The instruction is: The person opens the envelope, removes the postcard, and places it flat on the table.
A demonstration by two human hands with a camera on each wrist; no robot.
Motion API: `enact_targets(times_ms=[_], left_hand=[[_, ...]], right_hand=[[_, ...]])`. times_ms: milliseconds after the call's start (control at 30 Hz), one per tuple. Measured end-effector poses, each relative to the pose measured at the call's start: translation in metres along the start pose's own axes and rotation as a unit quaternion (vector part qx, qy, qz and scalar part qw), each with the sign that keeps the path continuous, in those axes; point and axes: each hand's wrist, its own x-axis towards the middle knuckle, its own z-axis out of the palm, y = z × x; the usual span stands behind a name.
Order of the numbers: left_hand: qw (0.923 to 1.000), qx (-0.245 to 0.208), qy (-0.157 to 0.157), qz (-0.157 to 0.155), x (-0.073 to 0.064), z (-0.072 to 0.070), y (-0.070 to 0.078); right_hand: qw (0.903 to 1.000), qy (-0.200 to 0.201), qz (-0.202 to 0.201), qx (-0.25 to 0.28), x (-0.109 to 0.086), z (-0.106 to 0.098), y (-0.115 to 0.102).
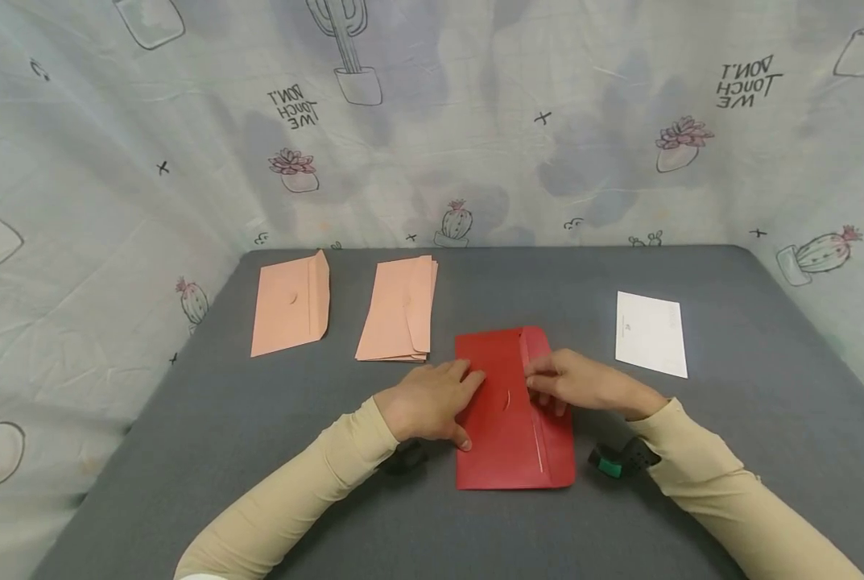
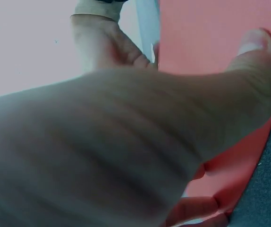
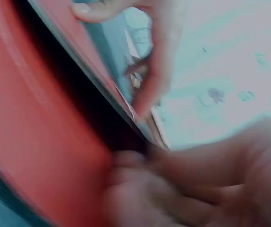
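A red envelope (image 1: 493, 455) lies in front of the person, its flap (image 1: 558, 451) folded out to the right. The left hand (image 1: 432, 403) rests on its left side with fingers spread; in the left wrist view the thumb (image 2: 253, 61) lies along the envelope's edge. At the mouth, beside the flap, the right hand (image 1: 580, 383) has curled fingers and pinches the edge of the opening. The right wrist view shows the mouth gaping as a dark gap (image 3: 83, 90), with the blurred right fingers (image 3: 140, 194) at its end. The envelope's inside is hidden in shadow.
Several pink envelopes (image 1: 395, 310) are stacked behind the left hand. Another pink envelope (image 1: 283, 310) lies farther left with its flap out. A white card (image 1: 649, 334) lies to the right, beyond the right hand. Grey cloth covers the table (image 1: 258, 435); a printed curtain (image 1: 432, 161) hangs behind.
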Motion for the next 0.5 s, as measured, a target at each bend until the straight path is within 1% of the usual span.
enact_targets(times_ms=[100,167,200,267,400,500], left_hand=[[1.0,0.007,0.006,-0.002,0.0,0.001,0.0],[0.9999,0.009,0.007,-0.003,-0.001,0.002,0.0],[0.9999,0.01,0.007,-0.003,-0.001,0.002,0.0],[0.9999,0.014,0.006,-0.003,-0.001,0.001,0.0],[0.9998,0.02,0.005,-0.002,-0.001,0.001,0.0],[0.9998,0.02,0.004,-0.004,-0.002,0.002,0.0]], right_hand=[[0.9962,0.028,0.019,0.081,0.005,0.006,0.002],[0.992,0.037,0.039,0.114,0.008,0.008,0.003],[0.9909,0.039,0.047,0.12,0.009,0.009,0.004],[0.9908,0.043,0.055,0.116,0.01,0.01,0.005],[0.9939,0.049,0.051,0.085,0.01,0.011,0.004],[0.9935,0.057,0.059,0.08,0.01,0.013,0.004]])
